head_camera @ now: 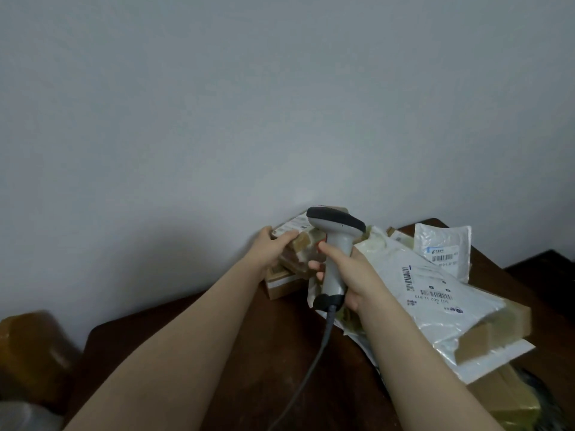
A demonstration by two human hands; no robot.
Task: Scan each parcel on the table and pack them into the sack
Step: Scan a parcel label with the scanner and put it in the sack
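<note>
Head view: my left hand (270, 247) grips a box (298, 244) at the table's (249, 368) far edge; my right hand (353, 276) grips the scanner (335, 244) just beside it. Risk, I judge: a skewed label (292, 227) misreads; the cable (311, 362) could drag mailers (435, 290).

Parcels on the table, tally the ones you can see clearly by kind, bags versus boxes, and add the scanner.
White mailer bags: 2
Brown cardboard boxes: 3, one in the left hand
Scanner: 1, in the right hand
Total: 6; the rest of the pile is too hidden to count.
</note>
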